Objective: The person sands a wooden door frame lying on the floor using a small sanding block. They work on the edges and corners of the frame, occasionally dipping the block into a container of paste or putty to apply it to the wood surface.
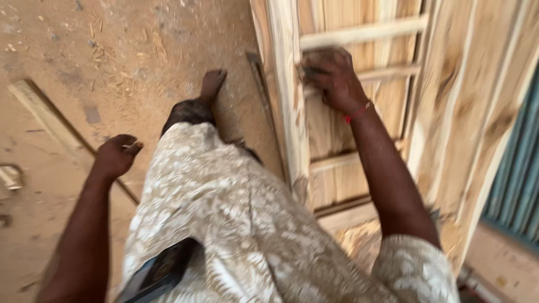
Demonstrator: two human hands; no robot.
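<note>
**Upper right of frame: right hand pressed on wooden door frame**

Upper right of the frame, your right hand lay flat against the wooden door frame, fingers spread slightly and curled over something dark at the stile; blur hid what, so I could not tell whether they clamped a pad or block. A red wristband sat on that wrist. The frame stood tilted, leaning toward the planks at right, with its pale cross rails running across the top.

Centre left, your left hand hung free over the sawdust floor, fingers folded loosely together, pinching something small and pale that I could not identify.

Judged from this, the rubbing stroke wanted even palm pressure along the grain, and your left hand would have served better bracing the stile so the leaning frame stayed put.

Packaging: a dark flat item poked from your pocket, lower centre. A brown cardboard box sat lower right, below the blue-green corrugated sheet. No signs visible.
</note>
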